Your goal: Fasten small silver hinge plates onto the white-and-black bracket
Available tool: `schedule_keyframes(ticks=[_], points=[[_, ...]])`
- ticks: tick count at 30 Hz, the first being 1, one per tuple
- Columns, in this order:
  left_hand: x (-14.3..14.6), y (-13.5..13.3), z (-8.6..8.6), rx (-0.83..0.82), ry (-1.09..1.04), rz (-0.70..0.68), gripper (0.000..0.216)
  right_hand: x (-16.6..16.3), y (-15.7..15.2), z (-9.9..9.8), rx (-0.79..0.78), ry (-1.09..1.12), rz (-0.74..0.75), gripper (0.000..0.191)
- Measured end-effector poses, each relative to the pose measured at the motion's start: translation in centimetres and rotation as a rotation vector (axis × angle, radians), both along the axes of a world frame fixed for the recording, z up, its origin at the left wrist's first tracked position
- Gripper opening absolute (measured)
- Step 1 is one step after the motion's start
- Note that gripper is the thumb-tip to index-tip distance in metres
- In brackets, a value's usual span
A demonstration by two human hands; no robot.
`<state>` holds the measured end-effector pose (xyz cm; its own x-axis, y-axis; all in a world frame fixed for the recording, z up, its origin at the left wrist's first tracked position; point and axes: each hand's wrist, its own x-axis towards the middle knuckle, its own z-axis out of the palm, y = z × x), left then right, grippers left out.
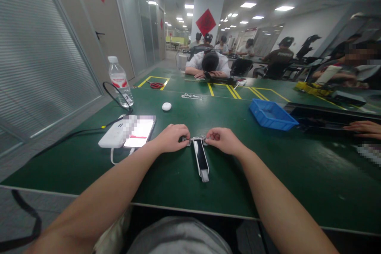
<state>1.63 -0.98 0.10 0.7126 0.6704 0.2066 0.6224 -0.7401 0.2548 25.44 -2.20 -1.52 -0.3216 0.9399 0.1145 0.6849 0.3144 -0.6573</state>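
A narrow black and silver part [201, 158] lies lengthwise on the green table [268, 158], its near end pointing at me. My left hand [172, 138] is closed in a pinch on a small metal piece at the far left end of the part. At the far right end my right hand [224, 140] is closed the same way on another small metal piece. Both hands rest on the table, a few centimetres apart, with the part's head between them.
A phone [139, 131] lies on a white power bank [114, 137] to the left, with a water bottle [120, 80] and a white puck [166, 106] behind. A blue tray [271, 114] sits right. Another person's hand [364, 129] rests far right; someone slumps on the table [208, 65] ahead.
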Motion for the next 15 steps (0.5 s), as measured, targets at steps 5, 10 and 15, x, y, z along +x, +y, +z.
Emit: schedule_keyframes(ticks=[5,10,15], points=[[0.06,-0.08,0.09,0.000,0.008,-0.001,0.012,-0.02,-0.07,0.08,-0.022,0.012,0.001,0.014],[-0.03,0.02,-0.01,0.001,-0.003,-0.007,0.011,-0.12,-0.14,0.35,-0.033,0.011,0.016,0.013],[-0.04,0.01,0.03,-0.001,-0.001,-0.006,0.012,-0.06,-0.15,0.27,-0.025,0.019,0.021,0.014]])
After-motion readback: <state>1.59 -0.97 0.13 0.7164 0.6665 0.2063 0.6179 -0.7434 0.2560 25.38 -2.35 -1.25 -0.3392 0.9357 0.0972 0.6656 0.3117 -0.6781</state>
